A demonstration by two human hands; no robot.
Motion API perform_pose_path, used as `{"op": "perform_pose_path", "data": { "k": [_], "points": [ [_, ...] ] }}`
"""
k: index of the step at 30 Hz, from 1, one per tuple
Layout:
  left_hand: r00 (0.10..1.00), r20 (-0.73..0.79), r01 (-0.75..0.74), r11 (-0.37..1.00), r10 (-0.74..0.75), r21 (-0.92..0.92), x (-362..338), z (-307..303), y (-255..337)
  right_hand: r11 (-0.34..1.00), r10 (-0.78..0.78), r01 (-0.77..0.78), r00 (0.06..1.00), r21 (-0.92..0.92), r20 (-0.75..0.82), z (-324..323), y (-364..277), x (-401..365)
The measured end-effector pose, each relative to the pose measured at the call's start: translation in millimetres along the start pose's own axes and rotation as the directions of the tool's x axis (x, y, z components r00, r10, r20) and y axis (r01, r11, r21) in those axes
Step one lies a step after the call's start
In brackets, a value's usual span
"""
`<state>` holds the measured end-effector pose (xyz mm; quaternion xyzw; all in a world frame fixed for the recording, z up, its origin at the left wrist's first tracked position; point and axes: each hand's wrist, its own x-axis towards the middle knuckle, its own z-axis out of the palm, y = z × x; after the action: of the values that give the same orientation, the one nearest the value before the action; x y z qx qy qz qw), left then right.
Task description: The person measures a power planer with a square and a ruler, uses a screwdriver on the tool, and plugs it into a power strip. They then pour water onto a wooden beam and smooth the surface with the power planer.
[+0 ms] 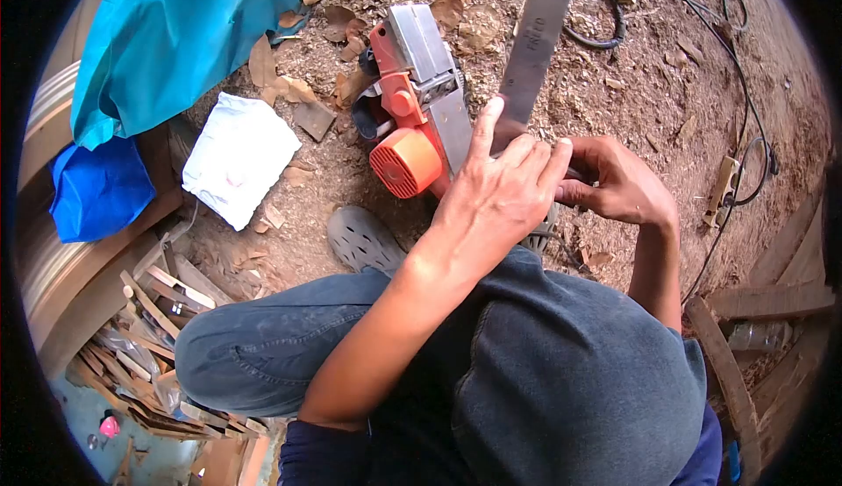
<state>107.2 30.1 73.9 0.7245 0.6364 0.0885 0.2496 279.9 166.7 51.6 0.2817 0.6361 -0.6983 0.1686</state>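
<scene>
A long flat metal blade (533, 47) with lettering on it points up and away from my hands. My left hand (513, 179) lies over its near end, index finger stretched along the metal and the other fingers bent over the lower part. At the right, my right hand (614, 179) has its fingers curled, thumb and fingers pinched around a small dark piece at the blade's near end, which is mostly hidden. Left of the blade, an orange and silver electric planer (412, 100) rests on the ground, close to my left hand.
A white cloth-like bundle (239, 160), a teal bag (184, 39) and a blue bag (101, 189) are at the left. Black cable (745, 91) runs along the right, near a small wooden piece (721, 191). Wood scraps (149, 328) lie lower left; sawdust and leaves cover the ground.
</scene>
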Motion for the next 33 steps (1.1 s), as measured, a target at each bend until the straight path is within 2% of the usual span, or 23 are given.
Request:
{"op": "perform_pose_path", "data": {
  "k": [1,2,3,5,6,7,9,10,12,13,14,16,17,20,23,26,30,33],
  "points": [
    [1.0,0.002,-0.004,1.0,0.004,0.003,1,-2,-1,0.994,0.0,0.005,0.999,0.107,-0.043,2,-2,-2],
    [0.994,-0.108,-0.035,0.999,0.033,-0.021,0,-4,-5,0.977,0.002,0.016,0.996,0.212,-0.085,4,-4,-2],
    [0.974,-0.216,-0.071,0.997,0.061,-0.04,-1,-7,-9,0.976,-0.003,0.023,0.996,0.216,-0.09,5,-4,1],
    [0.946,-0.316,-0.076,0.997,0.073,0.0,-11,-21,-27,0.974,0.048,0.017,0.958,0.224,-0.284,8,-3,8],
    [0.916,-0.402,0.001,0.999,-0.014,-0.033,-17,-25,-38,0.983,-0.026,0.1,0.906,0.156,-0.422,14,1,16],
    [0.87,-0.482,0.076,0.994,-0.102,-0.073,-21,-26,-50,0.968,0.039,0.093,0.859,0.231,-0.511,19,3,23],
    [0.752,-0.577,0.274,0.947,-0.319,-0.168,-21,-17,-79,0.931,-0.067,0.273,0.779,0.241,-0.624,26,13,48],
    [0.727,-0.545,0.35,0.908,-0.418,-0.229,-23,-15,-88,0.93,-0.071,0.279,0.776,0.239,-0.627,27,12,59],
    [0.702,-0.493,0.372,0.855,-0.513,-0.361,-25,-6,-103,0.942,-0.132,0.311,0.692,0.128,-0.71,30,7,78],
    [0.701,-0.452,0.38,0.826,-0.551,-0.417,-26,-1,-106,0.968,-0.096,0.232,0.694,0.095,-0.713,30,3,85],
    [0.703,-0.451,0.38,0.826,-0.55,-0.416,-26,8,-110,0.961,-0.064,0.237,0.694,0.143,-0.717,32,9,97],
    [0.657,-0.44,0.339,0.762,-0.611,-0.552,-26,25,-113,0.953,-0.035,0.242,0.686,0.184,-0.727,39,16,114],
    [0.659,-0.439,0.339,0.762,-0.611,-0.551,-25,27,-111,0.952,-0.033,0.242,0.686,0.185,-0.727,42,16,119],
    [0.624,-0.466,0.365,0.762,-0.627,-0.535,-24,31,-107,0.985,-0.001,0.137,0.603,0.102,-0.798,51,12,128],
    [0.626,-0.436,0.314,0.72,-0.647,-0.619,-25,31,-109,0.988,-0.003,0.126,0.603,0.092,-0.797,55,16,134],
    [0.62,-0.439,0.315,0.718,-0.65,-0.62,-25,32,-111,0.981,-0.022,0.166,0.6,0.098,-0.799,56,14,137],
    [0.617,-0.419,0.326,0.701,-0.666,-0.634,-25,32,-111,0.989,-0.035,0.134,0.593,0.056,-0.805,56,15,140],
    [0.615,-0.461,0.314,0.735,-0.639,-0.6,-24,32,-111,0.992,-0.017,0.112,0.608,0.064,-0.794,55,18,142]
  ]
}}
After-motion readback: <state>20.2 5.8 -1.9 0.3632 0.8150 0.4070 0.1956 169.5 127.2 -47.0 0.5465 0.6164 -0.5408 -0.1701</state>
